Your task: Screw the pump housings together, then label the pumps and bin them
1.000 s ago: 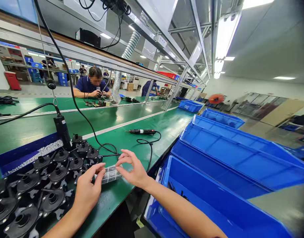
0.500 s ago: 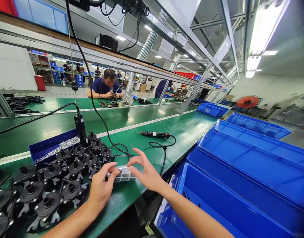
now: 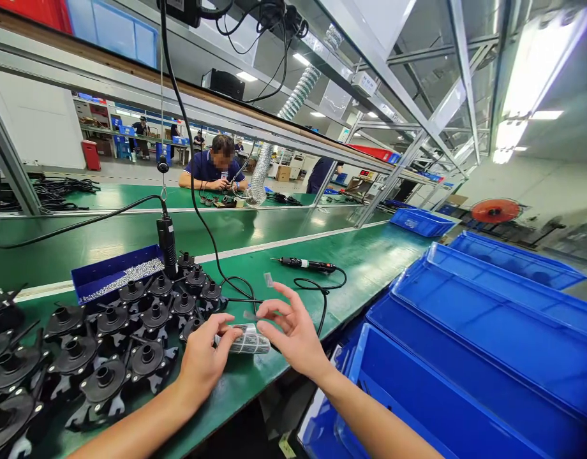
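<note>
My left hand (image 3: pixel 202 360) pinches a curled sheet of small silvery-grey labels (image 3: pixel 250 342) between thumb and fingers, just above the green bench. To its right, my right hand (image 3: pixel 296 336) holds a small label (image 3: pixel 250 315) between thumb and fingers, over the top edge of the sheet. A second small label (image 3: pixel 268 279) sticks to the tip of my right index finger, which is raised. Left of the hands stand several black round assemblies (image 3: pixel 104 381), each with a central post and small screws.
A blue tray (image 3: pixel 90 271) of small metal parts sits behind the assemblies. One black electric screwdriver (image 3: pixel 166 245) hangs on a cable; another (image 3: pixel 307 263) lies on the bench (image 3: pixel 360 255). Blue bins (image 3: pixel 418 376) line the right edge. A co-worker (image 3: pixel 214 167) sits across.
My right hand has drawn a small label up from the sheet. The label on my index fingertip has turned from edge-on to face-on. The whole view has shifted slightly left.
</note>
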### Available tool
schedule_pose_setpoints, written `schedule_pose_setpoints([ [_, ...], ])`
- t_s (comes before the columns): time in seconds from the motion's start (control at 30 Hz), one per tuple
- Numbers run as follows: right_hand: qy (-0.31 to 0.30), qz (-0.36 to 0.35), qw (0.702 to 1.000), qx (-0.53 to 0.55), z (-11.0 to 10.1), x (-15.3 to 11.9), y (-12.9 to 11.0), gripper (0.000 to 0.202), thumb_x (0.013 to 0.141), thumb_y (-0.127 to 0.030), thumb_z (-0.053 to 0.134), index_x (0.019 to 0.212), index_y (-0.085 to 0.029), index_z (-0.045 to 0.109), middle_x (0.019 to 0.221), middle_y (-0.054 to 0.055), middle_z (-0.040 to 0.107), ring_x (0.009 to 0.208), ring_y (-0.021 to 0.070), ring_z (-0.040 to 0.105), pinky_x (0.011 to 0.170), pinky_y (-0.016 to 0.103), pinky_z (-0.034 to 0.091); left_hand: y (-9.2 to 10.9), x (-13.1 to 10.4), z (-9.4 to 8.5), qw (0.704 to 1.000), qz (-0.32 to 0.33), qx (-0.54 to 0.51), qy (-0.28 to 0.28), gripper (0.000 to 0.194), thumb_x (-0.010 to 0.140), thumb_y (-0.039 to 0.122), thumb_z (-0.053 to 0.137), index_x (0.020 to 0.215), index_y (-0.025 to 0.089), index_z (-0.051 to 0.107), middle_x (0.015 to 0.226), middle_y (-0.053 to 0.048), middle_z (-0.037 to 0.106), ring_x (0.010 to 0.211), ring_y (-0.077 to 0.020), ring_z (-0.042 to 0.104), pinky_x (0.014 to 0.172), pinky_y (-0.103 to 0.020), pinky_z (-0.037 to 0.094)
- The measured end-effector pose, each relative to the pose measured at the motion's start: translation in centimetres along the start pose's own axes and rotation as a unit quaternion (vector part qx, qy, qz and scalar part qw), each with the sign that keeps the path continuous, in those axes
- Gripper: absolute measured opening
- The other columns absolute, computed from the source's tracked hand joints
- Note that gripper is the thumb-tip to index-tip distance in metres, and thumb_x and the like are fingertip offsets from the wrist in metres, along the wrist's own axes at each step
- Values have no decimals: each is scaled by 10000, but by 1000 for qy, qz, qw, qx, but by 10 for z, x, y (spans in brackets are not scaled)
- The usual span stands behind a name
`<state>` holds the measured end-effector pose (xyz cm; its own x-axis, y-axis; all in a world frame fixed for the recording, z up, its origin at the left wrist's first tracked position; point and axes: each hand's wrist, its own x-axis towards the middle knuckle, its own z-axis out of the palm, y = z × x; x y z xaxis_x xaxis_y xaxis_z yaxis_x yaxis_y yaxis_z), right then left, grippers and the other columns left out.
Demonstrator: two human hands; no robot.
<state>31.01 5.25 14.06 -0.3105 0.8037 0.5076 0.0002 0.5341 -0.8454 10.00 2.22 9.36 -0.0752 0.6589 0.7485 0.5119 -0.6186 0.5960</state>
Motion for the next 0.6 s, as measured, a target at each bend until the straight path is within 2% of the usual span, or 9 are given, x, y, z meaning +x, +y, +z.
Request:
schedule_pose_setpoints([
  [0.1,6,-20,1000,-11,12,-1,-3,898,884,-321,762,1588,-319,204,1390,94,558,1232,97,626,1048,258,644,-6,-4,2,1000,9,14,-8,182,1004,302,682,1176,248,664,898,90,750,821,-50,724,772,-164,547],
  [0.2,-8,-6,1000,-2,20,0,-6,903,881,-289,738,1601,-346,196,1491,130,471,1217,111,619,889,212,667,-9,-5,3,998,39,45,-7,245,1012,274,672,1251,274,617,931,94,754,860,-62,736,791,-176,566],
  [0.27,-20,33,998,45,21,7,-8,963,827,-285,784,1596,-330,206,1493,145,466,1163,114,636,859,212,662,-9,-5,2,994,69,87,-14,433,991,263,701,1393,286,542,1024,69,765,922,-93,743,849,-214,594],
  [0.33,-17,68,992,107,18,19,-8,1024,740,-292,858,1566,-285,254,1477,150,484,1118,105,652,894,212,657,-6,-4,0,984,110,137,-5,669,960,243,734,1548,251,416,1259,-23,731,1127,-154,720,996,-298,607],
  [0.37,-2,68,990,124,18,28,-8,1030,712,-304,881,1547,-270,279,1474,148,489,1111,102,655,900,203,653,-3,-5,0,977,138,160,8,744,946,222,743,1589,219,369,1392,-86,666,1263,-195,669,1081,-355,587],
  [0.43,48,21,993,106,20,46,-4,979,736,-334,873,1531,-269,305,1501,140,467,1157,105,642,920,198,653,2,-8,-1,957,211,194,39,740,925,152,735,1577,185,386,1556,-168,503,1476,-272,501,1207,-463,506],
  [0.47,68,-19,995,75,23,55,-1,930,778,-344,844,1535,-281,307,1530,133,438,1205,111,624,939,210,659,6,-12,-1,945,253,201,46,692,914,116,725,1539,191,437,1574,-174,464,1515,-292,443,1229,-492,481],
  [0.53,71,-99,993,2,34,72,8,835,860,-345,771,1552,-299,306,1583,120,366,1315,122,564,1013,249,664,12,-22,0,926,324,193,22,602,889,69,704,1449,208,533,1540,-152,484,1497,-294,436,1214,-479,496],
  [0.6,34,-156,986,-57,49,86,20,822,884,-342,753,1569,-291,302,1621,121,291,1399,131,504,1115,285,641,16,-32,3,922,349,165,-39,526,880,68,673,1382,195,578,1470,-135,556,1421,-273,503,1167,-435,545],
])
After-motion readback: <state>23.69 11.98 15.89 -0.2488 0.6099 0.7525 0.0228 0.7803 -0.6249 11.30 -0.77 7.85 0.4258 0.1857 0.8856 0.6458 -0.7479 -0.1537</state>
